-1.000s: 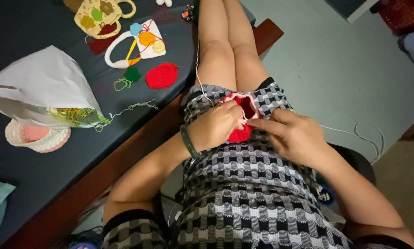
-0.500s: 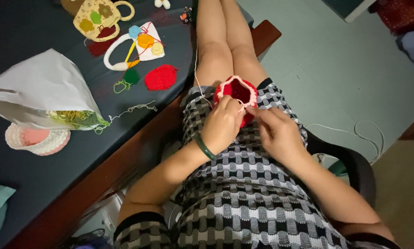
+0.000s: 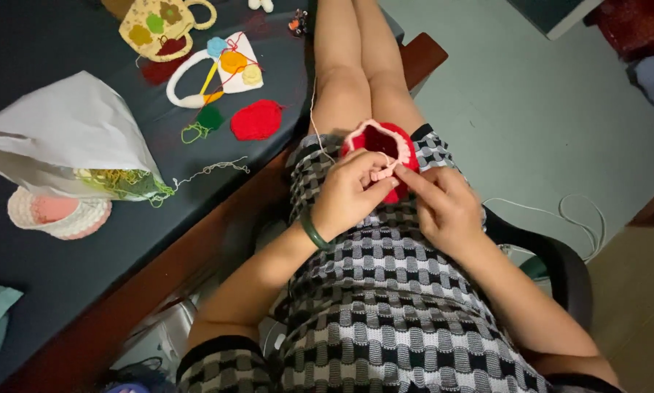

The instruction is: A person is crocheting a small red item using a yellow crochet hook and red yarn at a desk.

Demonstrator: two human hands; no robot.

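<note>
On my lap lies a red crocheted pouch [image 3: 385,142] with a pale pink rim. My left hand [image 3: 349,193], with a green bangle on the wrist, grips its near edge and pinches the pink rim. My right hand [image 3: 443,207] is right beside it, its fingers touching the same pink edge. A thin pale yarn strand [image 3: 312,109] runs up from the pouch along my leg. I sit in a checked black, grey and white dress.
A dark table [image 3: 65,291] stands at my left. On it are a white paper bag [image 3: 72,142] with green yarn spilling out, a pink and white crocheted bowl [image 3: 54,215], a red crocheted disc [image 3: 256,120], small coloured crochet pieces [image 3: 229,62] and a yellow crocheted basket [image 3: 159,25]. A black chair arm [image 3: 553,255] is at my right.
Both hands and the red pouch have shifted a little further up my lap, and the pouch's pink rim now faces up, open and more visible.
</note>
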